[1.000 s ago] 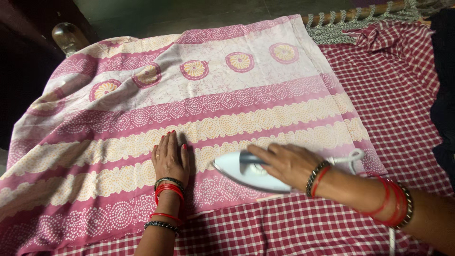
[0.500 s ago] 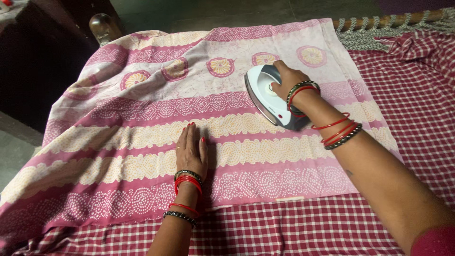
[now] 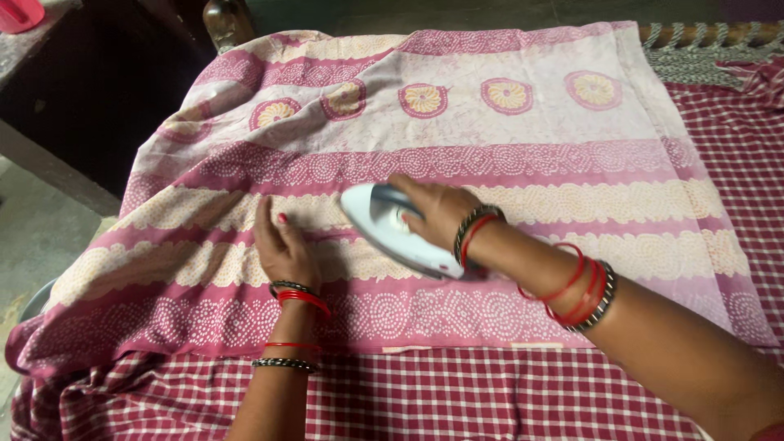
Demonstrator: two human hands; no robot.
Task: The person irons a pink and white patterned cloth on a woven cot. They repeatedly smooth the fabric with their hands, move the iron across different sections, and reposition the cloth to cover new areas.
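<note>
Right hand (image 3: 437, 211) grips the white iron (image 3: 392, 233) flat on the pink patterned cloth (image 3: 523, 163), while the open left hand (image 3: 282, 245) lies beside it, pinning the fabric taut for pressing

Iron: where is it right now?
In the head view the white iron sits near the middle of the pink patterned cloth, gripped by the right hand, just right of the left hand pressing the cloth.

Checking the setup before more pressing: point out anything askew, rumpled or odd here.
Nothing is damaged or spilled. The pink patterned cloth lies smooth at its middle and right, but its left end droops in folds over the edge. The checked sheet underneath is bunched at the near left corner.
</note>
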